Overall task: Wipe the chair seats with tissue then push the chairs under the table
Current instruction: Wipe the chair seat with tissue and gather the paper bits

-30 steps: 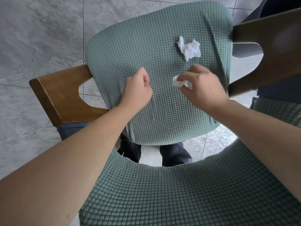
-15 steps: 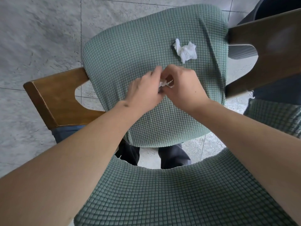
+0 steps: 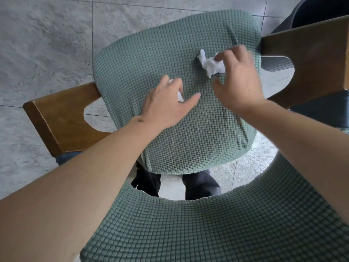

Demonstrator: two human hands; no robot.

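Fingers of the right hand pinched the big tissue near the far right part of the seat. Nearer the seat's middle, the left hand lay loosely curled around a small tissue bit. Wooden arms stuck out beside the seat.

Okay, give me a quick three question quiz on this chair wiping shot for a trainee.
1. True or false: the right hand is at the crumpled tissue on the green seat.
2. What shows under the left hand? A) small white tissue piece B) sponge C) nothing
3. The chair armrest is made of ____.

Key: 1 true; 2 A; 3 wood
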